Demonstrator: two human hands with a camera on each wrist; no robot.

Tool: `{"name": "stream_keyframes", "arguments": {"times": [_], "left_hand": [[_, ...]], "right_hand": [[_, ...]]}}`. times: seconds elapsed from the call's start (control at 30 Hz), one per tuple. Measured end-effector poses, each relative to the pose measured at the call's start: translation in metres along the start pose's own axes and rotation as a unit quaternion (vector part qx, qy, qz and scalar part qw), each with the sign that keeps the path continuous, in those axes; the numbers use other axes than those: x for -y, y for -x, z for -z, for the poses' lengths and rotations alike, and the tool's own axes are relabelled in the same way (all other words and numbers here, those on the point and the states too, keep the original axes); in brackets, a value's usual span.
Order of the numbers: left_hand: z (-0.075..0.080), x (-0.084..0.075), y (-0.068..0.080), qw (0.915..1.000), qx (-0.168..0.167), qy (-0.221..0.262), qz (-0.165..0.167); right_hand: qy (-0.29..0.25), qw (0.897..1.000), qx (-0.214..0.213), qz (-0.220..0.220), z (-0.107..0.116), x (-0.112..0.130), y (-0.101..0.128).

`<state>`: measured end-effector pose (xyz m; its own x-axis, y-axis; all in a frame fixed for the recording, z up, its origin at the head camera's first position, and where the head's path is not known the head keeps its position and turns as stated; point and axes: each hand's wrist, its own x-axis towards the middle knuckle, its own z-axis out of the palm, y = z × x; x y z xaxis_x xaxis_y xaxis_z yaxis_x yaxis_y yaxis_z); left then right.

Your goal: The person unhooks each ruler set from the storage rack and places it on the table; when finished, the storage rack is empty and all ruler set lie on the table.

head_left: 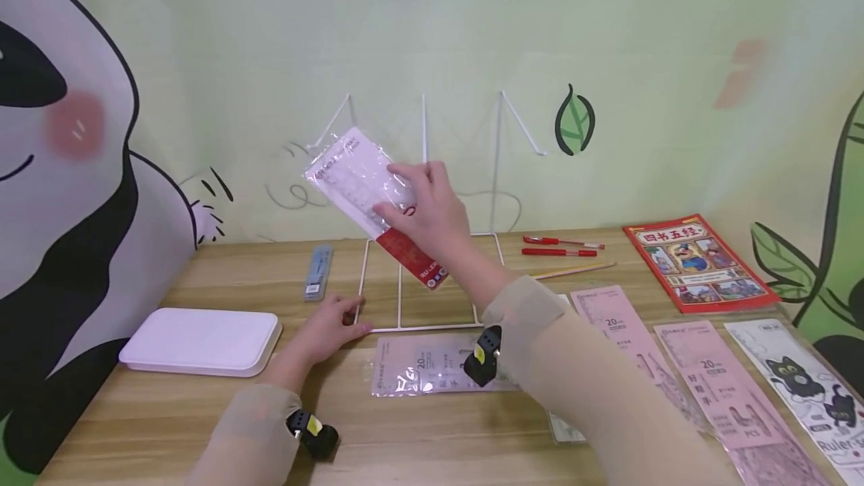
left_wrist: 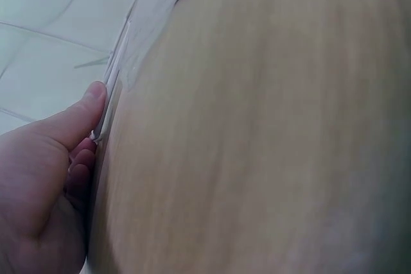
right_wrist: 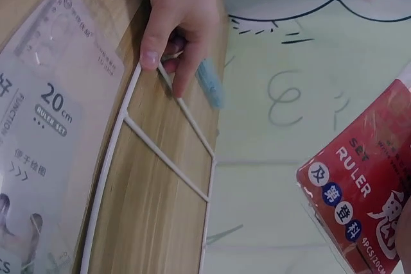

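My right hand (head_left: pixel 421 208) holds up a clear packet with a red end, a ruler set (head_left: pixel 364 190), tilted in front of a white wire rack (head_left: pixel 424 141). That packet's red end (right_wrist: pixel 359 190) fills the lower right of the right wrist view. The rack's base frame (head_left: pixel 400 298) lies on the wooden table. My left hand (head_left: pixel 334 325) pinches the front left corner of the frame, thumb (left_wrist: pixel 83 113) against the wire (left_wrist: pixel 114 85) and fingers curled under it. The same left hand (right_wrist: pixel 176 24) shows on the rack corner (right_wrist: pixel 138 75) in the right wrist view.
A pink ruler packet (head_left: pixel 432 366) lies just in front of the rack, with more pink packets (head_left: pixel 729 388) and a cat-print one (head_left: pixel 810 388) to the right. A white tray (head_left: pixel 202 340) sits at left, a blue case (head_left: pixel 317 272) behind it. Red pens (head_left: pixel 560 246), a pencil (head_left: pixel 574 270) and a red book (head_left: pixel 698 262) lie at the back right.
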<state>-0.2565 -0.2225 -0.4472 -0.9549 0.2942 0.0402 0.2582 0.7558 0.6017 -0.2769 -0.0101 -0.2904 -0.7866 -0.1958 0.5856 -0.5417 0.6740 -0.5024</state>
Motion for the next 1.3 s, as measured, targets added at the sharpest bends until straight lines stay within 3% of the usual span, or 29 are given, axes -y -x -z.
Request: {"name": "stream_keyframes", "arguments": {"times": [0.47,0.77,1.03,1.3], "left_hand": [[0.001,-0.002,0.001,1.0000,-0.001,0.001,-0.003],[0.000,-0.003,0.001,0.9999,0.007,-0.003,0.007],[0.004,-0.002,0.001,0.9999,0.004,-0.006,0.010],[0.001,-0.004,0.001,0.9999,0.005,-0.008,0.007]], "right_hand": [[-0.021,0.999,-0.006,0.033,-0.001,0.008,0.005],[-0.027,0.999,-0.007,0.025,0.004,0.012,0.004],[-0.032,0.998,0.052,0.032,0.006,0.000,0.009],[0.012,0.994,0.112,-0.001,0.014,-0.042,0.024]]}}
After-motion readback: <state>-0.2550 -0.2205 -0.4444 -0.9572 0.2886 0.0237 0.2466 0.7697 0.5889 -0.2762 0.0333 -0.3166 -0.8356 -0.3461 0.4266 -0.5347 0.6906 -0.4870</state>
